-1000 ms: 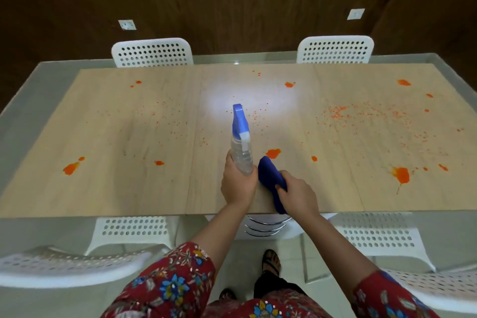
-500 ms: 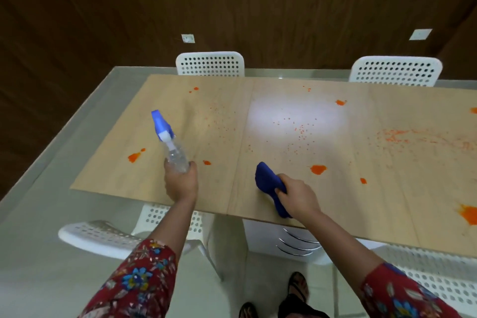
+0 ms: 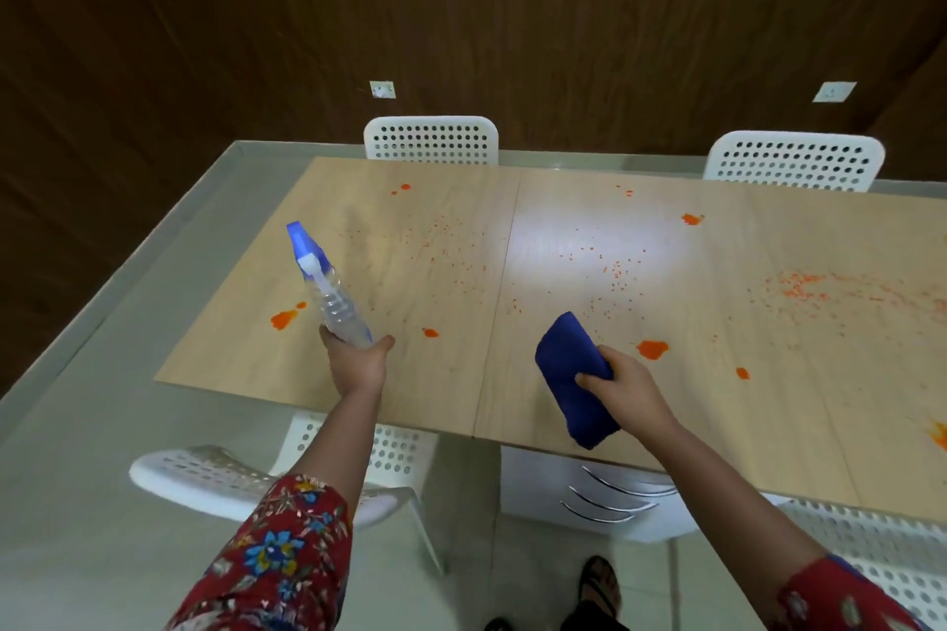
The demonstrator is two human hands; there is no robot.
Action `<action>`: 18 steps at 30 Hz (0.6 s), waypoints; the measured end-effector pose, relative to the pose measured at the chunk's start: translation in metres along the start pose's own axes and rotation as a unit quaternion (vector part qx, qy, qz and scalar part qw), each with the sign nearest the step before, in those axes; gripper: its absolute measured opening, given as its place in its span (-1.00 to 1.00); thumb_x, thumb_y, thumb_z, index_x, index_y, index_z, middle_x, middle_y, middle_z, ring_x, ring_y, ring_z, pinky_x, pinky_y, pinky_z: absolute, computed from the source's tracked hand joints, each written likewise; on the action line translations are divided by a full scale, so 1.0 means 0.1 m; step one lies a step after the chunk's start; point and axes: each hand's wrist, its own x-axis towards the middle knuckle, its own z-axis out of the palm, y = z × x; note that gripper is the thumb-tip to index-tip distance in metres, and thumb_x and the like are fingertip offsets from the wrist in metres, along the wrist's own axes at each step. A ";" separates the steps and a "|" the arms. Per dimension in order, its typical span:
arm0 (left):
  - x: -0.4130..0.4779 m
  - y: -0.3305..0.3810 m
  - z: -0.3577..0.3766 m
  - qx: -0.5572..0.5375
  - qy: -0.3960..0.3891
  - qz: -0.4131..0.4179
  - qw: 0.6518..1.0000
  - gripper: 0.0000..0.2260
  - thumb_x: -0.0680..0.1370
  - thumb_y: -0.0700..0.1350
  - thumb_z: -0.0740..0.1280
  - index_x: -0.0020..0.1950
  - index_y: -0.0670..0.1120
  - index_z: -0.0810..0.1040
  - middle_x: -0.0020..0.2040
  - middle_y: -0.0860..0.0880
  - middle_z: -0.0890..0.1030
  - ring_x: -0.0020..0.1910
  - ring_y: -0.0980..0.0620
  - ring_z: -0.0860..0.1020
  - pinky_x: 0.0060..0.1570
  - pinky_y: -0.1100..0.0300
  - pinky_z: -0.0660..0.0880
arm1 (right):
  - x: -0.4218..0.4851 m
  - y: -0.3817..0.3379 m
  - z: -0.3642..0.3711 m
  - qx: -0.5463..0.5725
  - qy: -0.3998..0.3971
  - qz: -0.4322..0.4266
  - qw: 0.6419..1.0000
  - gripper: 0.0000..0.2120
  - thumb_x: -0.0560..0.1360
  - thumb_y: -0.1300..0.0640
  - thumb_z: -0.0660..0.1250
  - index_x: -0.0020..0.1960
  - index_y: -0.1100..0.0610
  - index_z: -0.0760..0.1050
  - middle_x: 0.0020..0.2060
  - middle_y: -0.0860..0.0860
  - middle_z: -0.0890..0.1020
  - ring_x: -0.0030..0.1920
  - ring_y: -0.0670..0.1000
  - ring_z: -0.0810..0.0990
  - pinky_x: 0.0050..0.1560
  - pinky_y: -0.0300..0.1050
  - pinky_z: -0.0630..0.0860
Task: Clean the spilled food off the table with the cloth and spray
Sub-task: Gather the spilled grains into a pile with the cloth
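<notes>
My left hand grips a clear spray bottle with a blue nozzle, tilted up and to the left over the table's left part. An orange blob lies just left of the bottle, and a smaller one just right of my left hand. My right hand holds a folded dark blue cloth above the table's near edge. Another orange blob sits right beside that hand. Orange specks and smears are scattered across the light wooden table.
White perforated chairs stand at the far side and at the near side, partly under the table. A glass border rims the table's left. My feet are on the floor below.
My view swung left along the table. My left hand carried the spray bottle away from the cloth to the left part. The right hand kept the cloth near the front edge.
</notes>
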 end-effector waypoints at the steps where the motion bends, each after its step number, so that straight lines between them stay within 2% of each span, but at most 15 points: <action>1: -0.07 -0.01 0.02 -0.008 -0.007 -0.025 1.000 -0.07 0.37 -0.19 0.53 0.56 -0.16 0.01 0.49 -0.19 0.26 0.39 -0.23 0.35 0.31 -0.05 0.37 | -0.03 -0.01 -0.02 0.072 -0.004 0.028 0.997 -0.86 0.55 0.21 0.30 0.07 0.03 0.48 -0.03 0.01 0.62 -0.05 0.03 0.58 -0.06 -0.05 0.52; 3: -0.31 -0.03 0.08 -0.037 -0.002 -0.077 0.996 -0.03 0.40 -0.19 0.52 0.58 -0.17 -0.10 0.57 -0.20 0.03 0.49 -0.21 0.20 0.37 -0.04 0.28 | -0.11 0.01 -0.06 0.187 -0.018 0.082 0.979 -0.77 0.53 0.20 0.35 0.17 0.09 0.48 0.06 0.04 0.62 0.03 0.07 0.59 -0.03 -0.05 0.53; 4: -0.46 -0.05 0.12 -0.059 0.000 -0.095 0.994 -0.05 0.41 -0.19 0.50 0.58 -0.17 -0.09 0.57 -0.21 0.00 0.50 -0.21 0.16 0.40 -0.05 0.26 | -0.15 0.04 -0.08 0.222 -0.027 0.100 0.970 -0.70 0.50 0.21 0.38 0.22 0.10 0.47 0.08 0.05 0.62 0.05 0.10 0.60 -0.01 -0.03 0.54; 7: -0.94 -0.14 0.30 -0.079 -0.048 -0.096 0.991 -0.20 0.46 -0.16 0.46 0.57 -0.12 0.05 0.55 -0.16 0.11 0.50 -0.18 0.17 0.43 -0.09 0.22 | -0.29 0.14 -0.17 0.289 -0.050 0.130 0.947 -0.56 0.45 0.28 0.43 0.28 0.04 0.43 0.12 0.04 0.62 0.08 0.12 0.61 -0.04 -0.03 0.57; 9: -1.23 -0.11 0.47 -0.055 -0.159 -0.057 0.984 -0.32 0.52 -0.13 0.39 0.55 -0.09 0.12 0.54 -0.11 0.17 0.48 -0.11 0.22 0.40 0.03 0.24 | -0.38 0.21 -0.27 0.322 -0.049 0.141 0.935 -0.55 0.44 0.31 0.42 0.27 0.05 0.45 0.11 0.05 0.63 0.05 0.11 0.63 -0.12 -0.06 0.57; 12: -1.50 0.09 0.77 -0.031 -0.353 0.000 0.935 -0.40 0.57 -0.04 0.33 0.55 -0.04 0.14 0.49 -0.04 0.28 0.43 -0.02 0.30 0.31 0.15 0.24 | -0.47 0.34 -0.51 0.344 -0.050 0.144 0.926 -0.58 0.41 0.34 0.43 0.23 0.11 0.50 0.07 0.10 0.66 -0.03 0.09 0.65 -0.18 -0.09 0.57; 15: -1.61 0.36 1.11 -0.005 -0.453 0.088 0.887 -0.42 0.58 -0.03 0.33 0.54 0.01 0.16 0.47 0.04 0.31 0.45 0.08 0.28 0.34 0.19 0.25 | -0.46 0.43 -0.83 0.299 -0.070 0.130 0.943 -0.48 0.24 0.26 0.54 0.17 0.11 0.53 0.04 0.16 0.65 -0.10 0.09 0.67 -0.24 -0.14 0.57; 18: -1.75 0.64 1.52 0.078 -0.569 0.210 0.791 -0.55 0.61 -0.16 0.27 0.49 -0.01 0.29 0.42 0.05 0.41 0.39 0.16 0.35 0.35 0.27 0.31 | -0.33 0.56 -1.22 0.277 -0.074 0.122 0.950 -0.40 0.13 0.19 0.56 0.15 0.09 0.50 0.00 0.18 0.65 -0.12 0.12 0.68 -0.26 -0.13 0.58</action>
